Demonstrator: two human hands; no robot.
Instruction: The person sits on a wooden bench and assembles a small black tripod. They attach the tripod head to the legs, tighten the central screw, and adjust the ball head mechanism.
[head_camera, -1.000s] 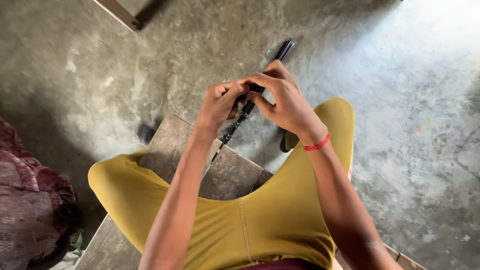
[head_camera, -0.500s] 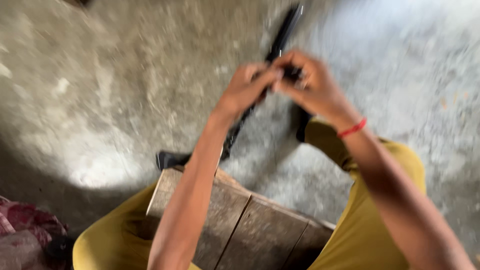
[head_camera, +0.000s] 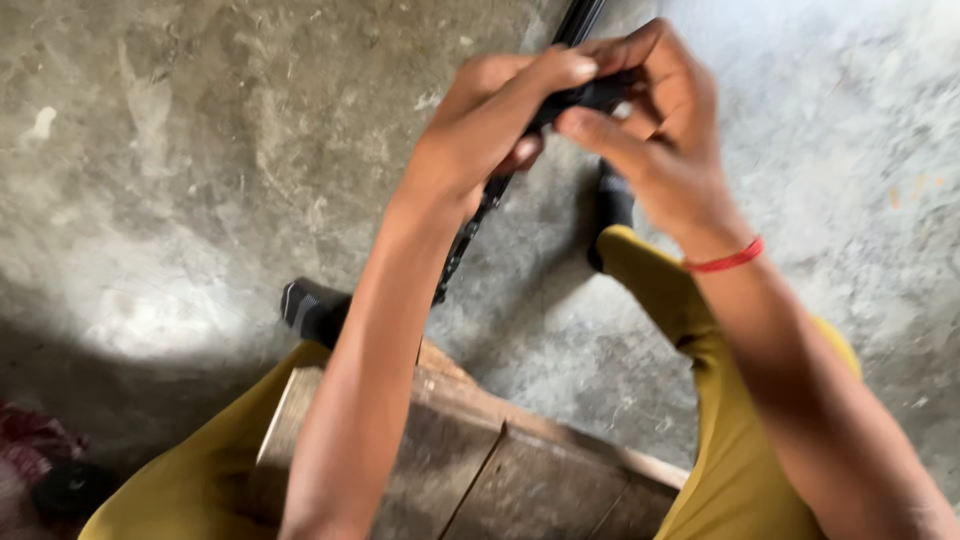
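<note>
We log 2 bare hands raised over a concrete floor (head_camera: 200, 130), both closed on 1 long, thin black tool (head_camera: 478, 215). The left hand (head_camera: 480, 130) is curled tight round the tool's upper part, fingers folded over it and the thumb lying along the top. The right hand (head_camera: 655, 120) meets it from the other side: fingers bent over the same stretch, thumb pressed underneath, so the 2 hands touch each other around the tool. The tool runs on a slant, its upper end passing out of view at the top edge, its lower end dropping behind the left forearm toward the knees. What kind of tool it is we cannot tell; the view is blurred. A red band (head_camera: 722, 260) circles the right wrist. Below, mustard trousers (head_camera: 740, 470) cover both legs, which straddle a wooden bench (head_camera: 500, 470). 2 dark socks (head_camera: 312, 310) rest on the floor.
</note>
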